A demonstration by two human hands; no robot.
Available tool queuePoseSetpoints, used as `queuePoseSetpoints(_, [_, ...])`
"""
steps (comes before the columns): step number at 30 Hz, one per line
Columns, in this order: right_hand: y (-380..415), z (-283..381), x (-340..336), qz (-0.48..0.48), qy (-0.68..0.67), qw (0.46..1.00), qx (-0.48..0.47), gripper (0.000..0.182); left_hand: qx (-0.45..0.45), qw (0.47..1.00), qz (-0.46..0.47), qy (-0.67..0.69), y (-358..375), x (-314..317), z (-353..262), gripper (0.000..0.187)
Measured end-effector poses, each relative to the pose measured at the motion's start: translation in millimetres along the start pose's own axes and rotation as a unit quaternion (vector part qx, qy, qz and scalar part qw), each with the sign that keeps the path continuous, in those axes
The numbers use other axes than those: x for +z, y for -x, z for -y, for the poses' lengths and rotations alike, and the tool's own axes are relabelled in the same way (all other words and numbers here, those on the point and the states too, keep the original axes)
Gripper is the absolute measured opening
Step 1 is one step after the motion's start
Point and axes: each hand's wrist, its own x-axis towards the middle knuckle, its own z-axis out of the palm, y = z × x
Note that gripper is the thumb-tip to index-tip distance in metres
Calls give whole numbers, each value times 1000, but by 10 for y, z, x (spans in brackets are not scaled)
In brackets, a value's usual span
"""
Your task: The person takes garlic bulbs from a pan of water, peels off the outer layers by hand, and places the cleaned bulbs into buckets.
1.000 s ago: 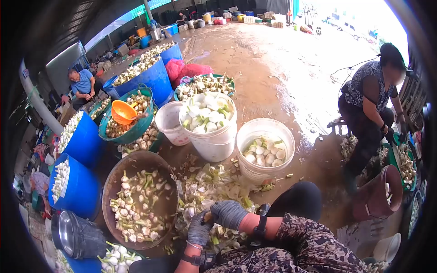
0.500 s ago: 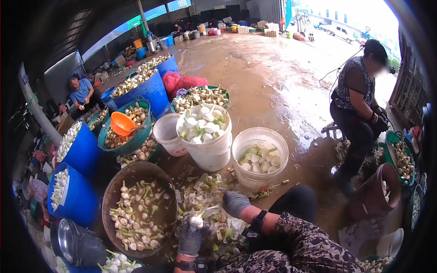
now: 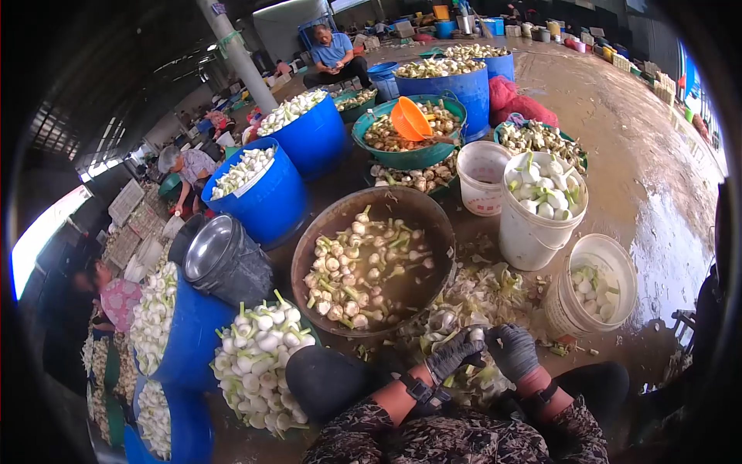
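Observation:
Gloved in grey, my left hand (image 3: pixel 454 355) is closed around a white garlic bulb (image 3: pixel 477 335), which peeks out at its fingertips. Right beside the bulb, my right hand (image 3: pixel 513 353), also gloved, has its fingers curled; whatever they may grip is hidden. Both hands are low over a heap of garlic peelings (image 3: pixel 483 301) on the floor. Beyond my left hand stands a wide brown basin (image 3: pixel 448 259) of murky water with unpeeled garlic bulbs floating in it. To the right, a white bucket (image 3: pixel 558 309) holds some peeled garlic.
Another white bucket (image 3: pixel 525 240) is heaped with peeled garlic. Peeled bulbs (image 3: pixel 263 363) are piled near my left knee. Blue tubs (image 3: pixel 267 205) of garlic line the left. An orange scoop (image 3: pixel 410 120) rests in a green tub (image 3: pixel 402 158). A person in blue (image 3: pixel 332 54) sits behind.
The view has swung left, bringing more blue tubs and people into sight. My right hand has come in close to the left hand and its garlic bulb.

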Motion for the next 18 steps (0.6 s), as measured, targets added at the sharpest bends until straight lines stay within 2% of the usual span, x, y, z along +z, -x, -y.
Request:
queuePoseSetpoints(4, [14,-16,92,-15,-46,998,46,10,30,998,20,-45,18,-47,56,53])
queuePoseSetpoints(6, [40,-99,148,18,-31,995,96,11,33,998,18,-59,11,-44,80,56])
queuePoseSetpoints(7, [38,-101,161,32,-29,992,118,12,71,993,30,-86,-7,-55,100,56])
queuePoseSetpoints(8, [34,-136,173,55,-77,986,139,12,111,987,35,-113,-5,-75,122,57])
queuePoseSetpoints(9, [23,-166,207,66,-137,972,176,13,78,985,40,-147,-1,-91,105,58])
queuePoseSetpoints(10, [23,-211,261,80,-195,953,216,14,117,977,39,-173,17,-85,130,56])
queuePoseSetpoints(12, [23,-288,311,108,-220,943,224,16,168,961,32,-216,17,-41,85,55])
queuePoseSetpoints(13, [41,-192,272,69,-176,961,200,16,57,985,18,-164,119,7,-35,45])
queuePoseSetpoints(14, [43,-177,305,76,-178,961,197,16,59,985,10,-162,84,-33,19,45])
queuePoseSetpoints(16, [82,-193,359,-34,32,998,29,15,88,970,-60,-218,-65,-114,151,34])
queuePoseSetpoints(18, [81,-284,423,-26,54,998,13,15,102,957,-79,-259,-15,-96,111,29])
